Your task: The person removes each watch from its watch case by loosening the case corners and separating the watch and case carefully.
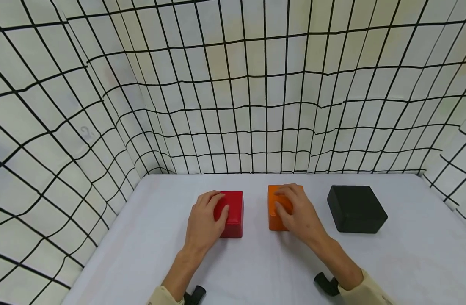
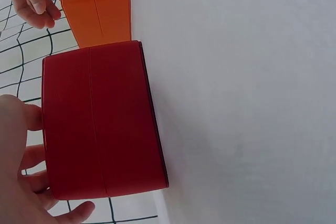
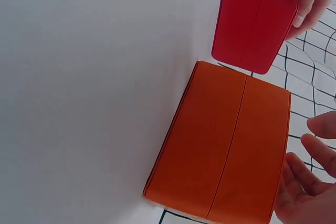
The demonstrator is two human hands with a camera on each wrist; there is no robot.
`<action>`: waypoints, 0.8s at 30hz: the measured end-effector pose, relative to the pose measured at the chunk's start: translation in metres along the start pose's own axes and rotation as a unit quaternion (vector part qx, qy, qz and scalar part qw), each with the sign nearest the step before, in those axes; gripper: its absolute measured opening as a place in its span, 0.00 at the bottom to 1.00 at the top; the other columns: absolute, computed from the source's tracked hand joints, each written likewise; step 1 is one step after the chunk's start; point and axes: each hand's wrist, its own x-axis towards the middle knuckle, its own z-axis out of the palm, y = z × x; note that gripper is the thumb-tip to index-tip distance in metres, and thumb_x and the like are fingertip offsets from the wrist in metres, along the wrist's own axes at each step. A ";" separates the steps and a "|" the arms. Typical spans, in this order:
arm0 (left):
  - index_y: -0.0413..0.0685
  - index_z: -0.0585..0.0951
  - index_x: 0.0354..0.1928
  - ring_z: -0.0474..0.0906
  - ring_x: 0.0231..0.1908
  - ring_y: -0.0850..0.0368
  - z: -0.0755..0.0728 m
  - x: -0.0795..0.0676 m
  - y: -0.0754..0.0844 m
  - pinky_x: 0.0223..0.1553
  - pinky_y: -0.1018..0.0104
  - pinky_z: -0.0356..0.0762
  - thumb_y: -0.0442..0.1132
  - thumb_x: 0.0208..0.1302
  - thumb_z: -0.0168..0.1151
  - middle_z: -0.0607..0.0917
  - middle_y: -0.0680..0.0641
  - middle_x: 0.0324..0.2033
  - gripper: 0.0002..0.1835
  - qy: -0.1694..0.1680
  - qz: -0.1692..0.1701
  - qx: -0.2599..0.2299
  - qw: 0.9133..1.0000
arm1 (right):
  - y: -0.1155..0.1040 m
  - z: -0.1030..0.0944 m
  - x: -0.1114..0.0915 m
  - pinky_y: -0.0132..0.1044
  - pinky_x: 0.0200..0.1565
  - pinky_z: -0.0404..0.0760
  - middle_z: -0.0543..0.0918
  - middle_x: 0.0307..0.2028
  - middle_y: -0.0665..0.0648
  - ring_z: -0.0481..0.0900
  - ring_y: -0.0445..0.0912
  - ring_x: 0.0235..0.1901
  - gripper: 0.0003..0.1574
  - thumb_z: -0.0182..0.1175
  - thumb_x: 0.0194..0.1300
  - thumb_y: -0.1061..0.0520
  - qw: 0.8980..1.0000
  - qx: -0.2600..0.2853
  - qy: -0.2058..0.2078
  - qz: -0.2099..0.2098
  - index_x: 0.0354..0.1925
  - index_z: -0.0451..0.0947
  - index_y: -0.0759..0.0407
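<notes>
Tabletop point(image 1: 427, 258), one black box point(image 1: 355, 207), left fingers point(image 1: 208, 198) spread over one red box point(image 2: 100, 121), right fingers point(image 1: 292, 192) over one orange point(image 3: 220, 145)

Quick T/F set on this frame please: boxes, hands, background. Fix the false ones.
1. The left hand is at the top of the red box. True.
2. The right hand is at the black box. False: it is at the orange box; no hand is on the black box.
3. In the head view, the orange box sits between the red box and the black box. True.
4. The red box and orange box are pressed together. False: bare table shows between them.
5. A dark net stands behind the table. True.
6. The orange box is stacked on the red box. False: they stand side by side.
</notes>
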 end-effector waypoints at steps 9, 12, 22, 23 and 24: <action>0.48 0.79 0.66 0.72 0.70 0.45 -0.001 -0.001 -0.002 0.58 0.46 0.86 0.45 0.66 0.70 0.75 0.46 0.69 0.28 -0.026 -0.058 -0.028 0.998 | -0.005 0.007 0.007 0.52 0.61 0.84 0.81 0.58 0.56 0.81 0.54 0.59 0.17 0.68 0.68 0.63 1.000 0.016 -0.017 0.011 0.54 0.82 0.60; 0.49 0.77 0.68 0.69 0.72 0.44 -0.002 0.000 -0.003 0.58 0.45 0.85 0.46 0.66 0.70 0.72 0.46 0.72 0.30 -0.040 -0.078 -0.034 0.996 | -0.009 0.008 0.009 0.51 0.63 0.83 0.81 0.59 0.55 0.80 0.54 0.61 0.18 0.69 0.67 0.62 0.999 0.021 -0.024 0.014 0.54 0.82 0.58; 0.50 0.73 0.71 0.67 0.73 0.41 -0.005 0.000 -0.008 0.61 0.43 0.83 0.48 0.66 0.69 0.67 0.46 0.76 0.33 -0.066 -0.130 -0.080 0.986 | -0.017 0.017 0.011 0.49 0.61 0.85 0.81 0.62 0.57 0.81 0.55 0.61 0.20 0.70 0.66 0.60 0.999 0.011 -0.043 0.022 0.56 0.82 0.57; 0.49 0.73 0.72 0.67 0.74 0.41 -0.006 0.000 -0.008 0.61 0.43 0.83 0.48 0.65 0.70 0.67 0.45 0.76 0.34 -0.068 -0.133 -0.086 0.985 | -0.018 0.017 0.011 0.50 0.61 0.84 0.81 0.62 0.57 0.81 0.55 0.62 0.21 0.71 0.66 0.60 0.999 0.010 -0.043 0.023 0.56 0.82 0.57; 0.49 0.72 0.72 0.66 0.74 0.40 -0.006 0.001 -0.009 0.61 0.42 0.83 0.47 0.65 0.70 0.67 0.45 0.76 0.35 -0.070 -0.137 -0.093 0.984 | -0.019 0.018 0.011 0.50 0.61 0.85 0.80 0.62 0.57 0.81 0.55 0.62 0.21 0.71 0.66 0.60 0.999 0.011 -0.044 0.024 0.57 0.82 0.56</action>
